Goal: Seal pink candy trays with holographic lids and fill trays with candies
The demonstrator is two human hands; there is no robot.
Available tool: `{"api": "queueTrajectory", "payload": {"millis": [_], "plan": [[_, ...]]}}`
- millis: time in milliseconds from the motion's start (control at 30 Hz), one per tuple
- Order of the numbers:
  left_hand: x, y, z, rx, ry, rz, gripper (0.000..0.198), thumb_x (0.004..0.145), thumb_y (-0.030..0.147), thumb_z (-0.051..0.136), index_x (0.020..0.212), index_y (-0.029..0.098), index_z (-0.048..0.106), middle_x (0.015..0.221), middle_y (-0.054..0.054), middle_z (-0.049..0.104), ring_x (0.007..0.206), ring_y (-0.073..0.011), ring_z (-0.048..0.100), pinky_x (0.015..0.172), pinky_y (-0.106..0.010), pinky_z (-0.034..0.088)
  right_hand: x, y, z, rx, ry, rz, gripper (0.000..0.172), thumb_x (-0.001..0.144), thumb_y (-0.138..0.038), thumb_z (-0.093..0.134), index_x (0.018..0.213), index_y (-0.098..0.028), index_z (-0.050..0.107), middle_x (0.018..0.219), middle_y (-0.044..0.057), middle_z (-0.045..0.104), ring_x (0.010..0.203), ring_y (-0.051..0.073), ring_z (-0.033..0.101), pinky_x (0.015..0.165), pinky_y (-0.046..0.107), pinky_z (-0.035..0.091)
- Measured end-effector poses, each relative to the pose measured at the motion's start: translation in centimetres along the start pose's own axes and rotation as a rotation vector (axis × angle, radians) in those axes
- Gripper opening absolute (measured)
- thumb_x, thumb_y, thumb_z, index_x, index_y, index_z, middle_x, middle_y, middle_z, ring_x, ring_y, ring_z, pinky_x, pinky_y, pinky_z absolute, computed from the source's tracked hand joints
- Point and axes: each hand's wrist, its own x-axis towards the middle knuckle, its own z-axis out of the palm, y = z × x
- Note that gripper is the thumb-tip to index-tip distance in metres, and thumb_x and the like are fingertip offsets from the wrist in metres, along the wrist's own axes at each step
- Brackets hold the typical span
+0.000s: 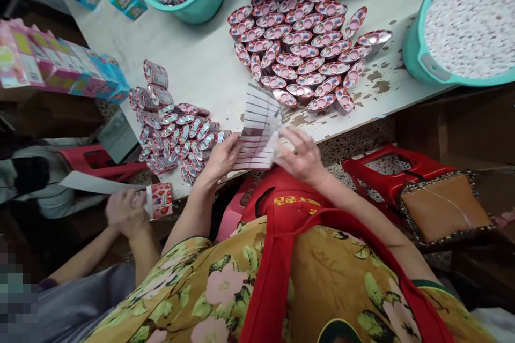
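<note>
Red apron [261, 289]: bottom centre of the frame.
Left hand [219, 163]: centre, fingers pinching the striped sheet [255, 156] by its left edge.
Right hand [302, 158]: right of centre, fingers bent at the sheet's right side; cannot tell whether they pinch it.
Sheet's place: centre, at the near edge of the worktop [197, 72].
Co-worker's hands [127, 213]: lower left, blurred, beside a strawberry-print carton [162, 201].
Oval containers [298, 37]: upper centre, clustered.
Turquoise bucket [412, 53]: upper right, filled.
</note>
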Motion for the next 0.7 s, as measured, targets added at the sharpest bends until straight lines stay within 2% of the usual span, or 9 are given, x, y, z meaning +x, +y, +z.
{"api": "queueTrajectory", "payload": {"millis": [100,167,300,400,433,500,567,633,700], "plan": [[0.1,0.3,-2.2,0.186,-0.181,0.111,0.03,0.089,0.036,0.048,0.102,0.026,0.073,0.095,-0.004,0.076,0.085,-0.023,0.068,0.081,-0.034,0.053,0.9,1.5,-1.5,0.038,0.134,0.17,0.065,0.089,-0.059,0.07,0.148,-0.037,0.053,0.151,0.006,0.054,0.15,0.037,0.036,0.12,0.059,0.037],[1.2,1.0,-2.7,0.213,-0.264,0.161,0.029,0.089,0.036,0.048,0.101,0.027,0.073,0.092,-0.004,0.075,0.083,-0.0225,0.067,0.079,-0.032,0.051,1.9,2.8,-1.8,0.099,0.125,0.221,0.069,0.088,-0.057,0.072,0.149,-0.031,0.052,0.147,0.009,0.057,0.144,0.037,0.045,0.118,0.059,0.04],[4.7,2.7,-2.1,0.238,-0.313,0.217,0.022,0.09,0.033,0.051,0.092,0.026,0.072,0.082,-0.002,0.072,0.078,-0.0208,0.065,0.075,-0.031,0.049,3.0,5.2,-2.0,0.25,0.133,0.365,0.047,0.091,-0.041,0.067,0.134,-0.024,0.061,0.127,0.008,0.07,0.116,0.029,0.066,0.104,0.048,0.053],[6.3,3.8,-1.8,0.267,-0.249,0.272,0.019,0.092,0.034,0.054,0.087,0.026,0.071,0.079,-0.002,0.072,0.078,-0.0206,0.065,0.074,-0.03,0.049,2.8,5.8,-3.0,0.319,0.237,0.444,0.023,0.091,-0.04,0.064,0.106,-0.022,0.069,0.105,0.006,0.075,0.099,0.024,0.069,0.095,0.042,0.056],[6.5,4.0,-1.9,0.268,-0.22,0.308,0.02,0.093,0.034,0.054,0.088,0.026,0.071,0.081,-0.003,0.073,0.078,-0.0205,0.066,0.074,-0.03,0.05,2.6,5.7,-3.6,0.341,0.268,0.454,0.023,0.092,-0.042,0.064,0.1,-0.022,0.069,0.101,0.006,0.075,0.097,0.024,0.069,0.095,0.041,0.056],[6.2,4.4,-2.4,0.27,-0.148,0.414,0.023,0.097,0.034,0.052,0.093,0.027,0.074,0.085,-0.004,0.075,0.08,-0.0202,0.069,0.073,-0.03,0.051,1.8,5.3,-4.8,0.396,0.338,0.491,0.032,0.092,-0.053,0.063,0.101,-0.023,0.069,0.105,0.007,0.074,0.103,0.024,0.069,0.096,0.042,0.057],[5.2,5.0,-3.2,0.288,-0.029,0.599,0.024,0.1,0.033,0.052,0.101,0.028,0.075,0.088,-0.004,0.077,0.084,-0.0198,0.072,0.074,-0.03,0.054,0.6,4.8,-6.0,0.499,0.424,0.599,0.047,0.094,-0.067,0.054,0.113,-0.026,0.068,0.121,0.008,0.071,0.113,0.025,0.068,0.098,0.043,0.057],[4.0,5.7,-3.8,0.336,0.141,0.863,0.02,0.098,0.029,0.059,0.109,0.029,0.075,0.095,-0.004,0.079,0.092,-0.02,0.074,0.078,-0.032,0.058,-0.8,4.0,-7.0,0.665,0.476,0.756,0.06,0.092,-0.077,0.048,0.12,-0.028,0.066,0.132,0.009,0.067,0.115,0.026,0.068,0.096,0.044,0.059],[2.8,6.6,-4.1,0.403,0.319,1.142,0.022,0.094,0.025,0.067,0.115,0.028,0.073,0.105,-0.004,0.08,0.1,-0.021,0.076,0.082,-0.034,0.062,-2.2,3.0,-7.7,0.842,0.432,0.883,0.065,0.087,-0.081,0.055,0.122,-0.027,0.067,0.133,0.01,0.068,0.109,0.026,0.071,0.095,0.045,0.06]]}}
